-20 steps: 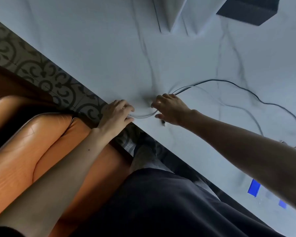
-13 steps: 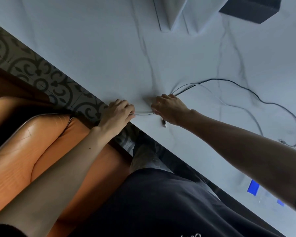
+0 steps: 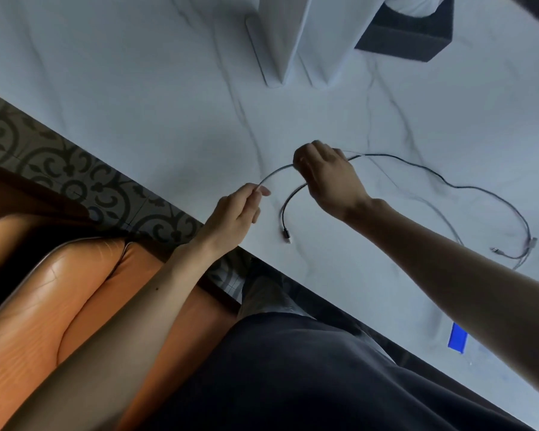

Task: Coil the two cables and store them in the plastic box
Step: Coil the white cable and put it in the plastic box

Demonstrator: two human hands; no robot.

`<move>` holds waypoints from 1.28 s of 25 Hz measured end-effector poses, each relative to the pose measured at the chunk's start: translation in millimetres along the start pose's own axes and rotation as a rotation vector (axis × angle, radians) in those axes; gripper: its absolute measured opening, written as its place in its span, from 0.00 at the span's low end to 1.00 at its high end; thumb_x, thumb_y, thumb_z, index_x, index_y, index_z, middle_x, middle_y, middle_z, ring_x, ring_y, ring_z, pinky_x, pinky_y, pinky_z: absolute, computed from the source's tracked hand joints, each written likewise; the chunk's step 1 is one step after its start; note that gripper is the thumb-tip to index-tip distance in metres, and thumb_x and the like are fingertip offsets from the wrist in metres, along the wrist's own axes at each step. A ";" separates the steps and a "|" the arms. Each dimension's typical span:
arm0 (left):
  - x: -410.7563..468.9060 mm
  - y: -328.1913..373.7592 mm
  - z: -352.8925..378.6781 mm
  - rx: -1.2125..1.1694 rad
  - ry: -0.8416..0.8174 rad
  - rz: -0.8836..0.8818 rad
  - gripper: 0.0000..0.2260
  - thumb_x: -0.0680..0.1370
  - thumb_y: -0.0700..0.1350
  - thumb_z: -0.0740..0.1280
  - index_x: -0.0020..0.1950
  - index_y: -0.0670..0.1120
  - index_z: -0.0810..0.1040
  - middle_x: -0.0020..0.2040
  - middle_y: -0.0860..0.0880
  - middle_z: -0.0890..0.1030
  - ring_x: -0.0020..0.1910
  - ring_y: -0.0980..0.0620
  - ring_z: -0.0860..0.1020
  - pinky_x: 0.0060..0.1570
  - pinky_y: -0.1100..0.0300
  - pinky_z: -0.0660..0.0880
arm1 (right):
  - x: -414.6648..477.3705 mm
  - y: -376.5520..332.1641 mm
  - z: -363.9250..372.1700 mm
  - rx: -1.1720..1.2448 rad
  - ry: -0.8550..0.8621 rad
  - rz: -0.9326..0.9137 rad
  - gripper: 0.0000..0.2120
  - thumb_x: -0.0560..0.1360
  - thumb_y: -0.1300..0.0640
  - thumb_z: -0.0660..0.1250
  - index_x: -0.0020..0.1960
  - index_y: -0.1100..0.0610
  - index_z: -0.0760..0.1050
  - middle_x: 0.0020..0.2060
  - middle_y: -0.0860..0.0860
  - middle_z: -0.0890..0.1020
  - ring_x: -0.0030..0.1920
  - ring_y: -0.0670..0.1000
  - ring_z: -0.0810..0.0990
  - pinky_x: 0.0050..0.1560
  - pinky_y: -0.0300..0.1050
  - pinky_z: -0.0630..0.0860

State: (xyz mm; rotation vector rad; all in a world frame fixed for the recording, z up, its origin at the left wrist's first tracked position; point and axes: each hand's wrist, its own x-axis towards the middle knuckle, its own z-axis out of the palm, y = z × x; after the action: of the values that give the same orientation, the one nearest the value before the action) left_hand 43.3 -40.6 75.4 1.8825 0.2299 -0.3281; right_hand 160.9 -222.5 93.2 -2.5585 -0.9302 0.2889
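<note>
A thin black cable (image 3: 467,188) runs across the white marble table (image 3: 137,104). My right hand (image 3: 327,175) is closed around it above the table. One short end hangs down from that fist, ending in a plug (image 3: 286,236) near the table edge. My left hand (image 3: 237,213) pinches another stretch of the same cable between thumb and fingers, a short arc spanning the two hands. A pale white cable (image 3: 523,253) lies on the table at the right, its connectors beside the black cable's far loop. The plastic box is not identifiable.
A white stand-like object (image 3: 277,42) rises at the back centre, with a dark box (image 3: 408,38) holding something white to its right. A blue mark (image 3: 458,337) sits near the table's front edge. Orange leather seat (image 3: 44,290) and patterned floor lie left.
Both hands have lifted off the table edge and moved away from me. The black cable's plug end now dangles from my right fist, and a raised arc spans the hands.
</note>
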 end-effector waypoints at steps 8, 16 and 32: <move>7.0 98.7 26.9 -0.536 -0.262 0.071 0.11 0.84 0.41 0.56 0.54 0.42 0.78 0.42 0.49 0.83 0.44 0.49 0.79 0.49 0.56 0.75 | -30.1 12.4 -70.3 0.375 0.318 0.267 0.08 0.82 0.54 0.62 0.51 0.59 0.74 0.44 0.50 0.80 0.42 0.52 0.78 0.42 0.43 0.74; 6.1 180.3 86.0 -0.957 -0.289 0.189 0.14 0.85 0.40 0.52 0.64 0.38 0.74 0.59 0.44 0.83 0.63 0.47 0.79 0.61 0.58 0.75 | -102.0 35.5 -99.3 0.886 0.179 0.367 0.18 0.84 0.51 0.59 0.37 0.57 0.70 0.25 0.48 0.74 0.25 0.48 0.71 0.30 0.40 0.69; 28.7 250.3 185.2 -0.841 0.102 0.371 0.19 0.85 0.41 0.53 0.75 0.35 0.61 0.71 0.42 0.73 0.69 0.50 0.73 0.70 0.55 0.69 | -269.7 105.2 -130.9 0.139 -0.121 0.154 0.08 0.84 0.52 0.56 0.56 0.56 0.70 0.35 0.52 0.79 0.37 0.58 0.77 0.41 0.52 0.77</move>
State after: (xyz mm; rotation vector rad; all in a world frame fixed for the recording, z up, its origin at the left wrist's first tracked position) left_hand 128.9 -297.6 231.6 1.0727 0.0610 0.1180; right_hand 58.7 -510.6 179.9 -2.5096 -0.7270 0.5388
